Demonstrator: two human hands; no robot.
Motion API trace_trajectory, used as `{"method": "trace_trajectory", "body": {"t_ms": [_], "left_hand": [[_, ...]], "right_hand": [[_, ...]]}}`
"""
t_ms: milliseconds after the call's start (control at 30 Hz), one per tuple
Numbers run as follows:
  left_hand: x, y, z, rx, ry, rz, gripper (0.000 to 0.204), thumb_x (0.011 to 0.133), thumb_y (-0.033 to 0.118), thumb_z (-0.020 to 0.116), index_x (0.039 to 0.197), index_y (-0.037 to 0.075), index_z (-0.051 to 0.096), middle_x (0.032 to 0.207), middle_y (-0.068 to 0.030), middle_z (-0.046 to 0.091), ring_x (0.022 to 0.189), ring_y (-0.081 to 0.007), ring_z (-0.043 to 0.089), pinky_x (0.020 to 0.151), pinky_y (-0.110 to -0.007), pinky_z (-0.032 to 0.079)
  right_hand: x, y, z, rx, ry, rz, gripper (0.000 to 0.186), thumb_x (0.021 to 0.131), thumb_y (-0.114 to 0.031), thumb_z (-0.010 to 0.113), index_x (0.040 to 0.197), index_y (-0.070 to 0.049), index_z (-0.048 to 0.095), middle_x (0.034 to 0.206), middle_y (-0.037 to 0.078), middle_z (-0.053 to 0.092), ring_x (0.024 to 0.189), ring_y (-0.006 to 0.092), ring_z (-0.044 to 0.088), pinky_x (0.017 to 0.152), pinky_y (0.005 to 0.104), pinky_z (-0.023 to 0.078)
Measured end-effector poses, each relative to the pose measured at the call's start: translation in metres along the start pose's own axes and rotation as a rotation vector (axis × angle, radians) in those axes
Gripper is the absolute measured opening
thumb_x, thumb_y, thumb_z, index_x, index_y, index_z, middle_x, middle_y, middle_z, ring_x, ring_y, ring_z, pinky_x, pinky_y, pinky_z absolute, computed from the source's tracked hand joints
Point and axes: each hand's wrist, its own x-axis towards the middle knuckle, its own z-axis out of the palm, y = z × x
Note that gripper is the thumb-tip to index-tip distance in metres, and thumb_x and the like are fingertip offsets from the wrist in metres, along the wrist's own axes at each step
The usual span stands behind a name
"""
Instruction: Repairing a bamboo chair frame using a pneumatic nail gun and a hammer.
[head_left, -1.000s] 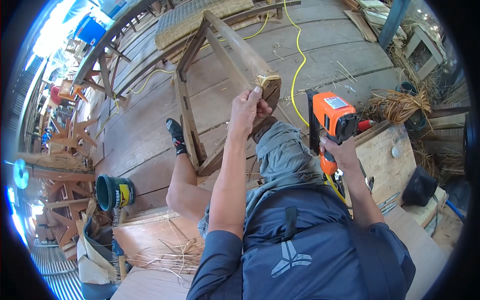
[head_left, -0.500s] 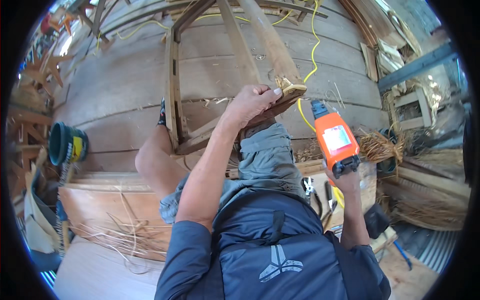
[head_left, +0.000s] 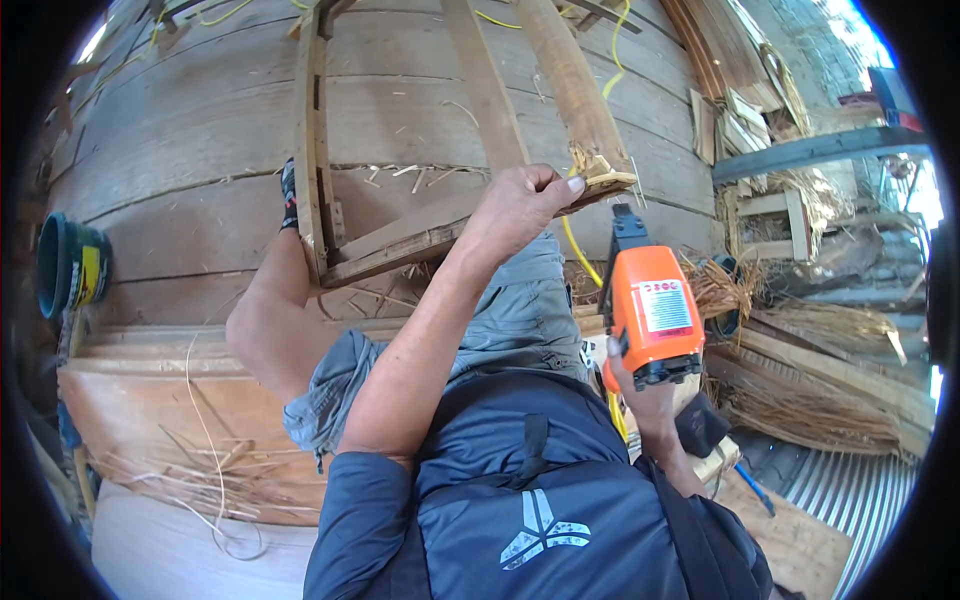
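Note:
My left hand [head_left: 525, 205] is closed at the corner of a wooden frame [head_left: 420, 245], thumb and finger pinching the end of a pale cane strip [head_left: 606, 181]. The strip bends around the frame's corner, at the foot of a thick round pole [head_left: 575, 85]. My right hand [head_left: 645, 400] grips an orange pneumatic staple gun [head_left: 655, 300] by its handle; most of those fingers are hidden under the tool. Its dark nose points toward the corner, a short way off and not touching. The frame rests across my leg.
A yellow air hose [head_left: 575, 240] runs past the corner over the plank floor [head_left: 400, 110]. Left stands a dark green bucket [head_left: 75, 265]. Cane scraps [head_left: 235, 465] lie on the bench at lower left. Cane bundles [head_left: 800, 395] and timber [head_left: 830, 370] are stacked at right.
The staple gun has shifted slightly left, and its nose is now nearer the corner. My left hand keeps its pinch there. The whole view has tilted a little.

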Motion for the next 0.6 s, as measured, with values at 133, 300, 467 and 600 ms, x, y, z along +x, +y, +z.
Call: {"method": "trace_trajectory", "body": {"t_ms": [133, 300, 467, 600], "left_hand": [[0.002, -0.004, -0.003, -0.061, -0.08, 0.003, 0.036, 0.083, 0.033, 0.06, 0.08, -0.003, 0.064, 0.061, -0.0024, 0.051, 0.06, -0.01, 0.043, 0.054, -0.029, 0.037], [-0.001, -0.005, -0.007, -0.021, -0.106, -0.003, 0.031, 0.086, 0.029, 0.059, 0.083, -0.001, 0.066, 0.064, 0.0031, 0.052, 0.058, -0.0062, 0.042, 0.053, -0.025, 0.035], [-0.001, -0.006, 0.0, 0.158, 0.003, 0.17, 0.033, 0.087, 0.029, 0.056, 0.085, -0.003, 0.064, 0.06, -0.0066, 0.053, 0.058, -0.0105, 0.046, 0.054, -0.029, 0.038], [0.001, -0.007, 0.005, 0.142, 0.064, 0.239, 0.033, 0.084, 0.027, 0.056, 0.073, -0.004, 0.061, 0.068, -0.0224, 0.058, 0.067, -0.0356, 0.056, 0.064, -0.042, 0.043]], "right_hand": [[-0.008, -0.023, 0.017, -0.08, -0.074, 0.114, 0.023, 0.08, -0.013, 0.068, 0.097, -0.001, 0.059, 0.087, 0.009, 0.06, 0.081, 0.0231, 0.059, 0.073, 0.0379, 0.046], [-0.008, -0.046, 0.029, 0.224, -0.028, 0.351, 0.021, 0.07, -0.002, 0.072, 0.09, -0.001, 0.063, 0.086, 0.006, 0.066, 0.077, 0.0152, 0.064, 0.067, 0.0306, 0.051], [0.003, -0.054, 0.041, 0.184, 0.06, 0.155, 0.022, 0.073, -0.001, 0.069, 0.094, 0.0, 0.062, 0.09, 0.006, 0.065, 0.081, 0.0131, 0.062, 0.071, 0.0274, 0.049], [0.011, -0.059, 0.049, 0.123, 0.099, 0.116, 0.029, 0.073, -0.001, 0.069, 0.1, 0.0, 0.06, 0.09, 0.006, 0.065, 0.081, 0.0141, 0.062, 0.072, 0.0276, 0.049]]}}
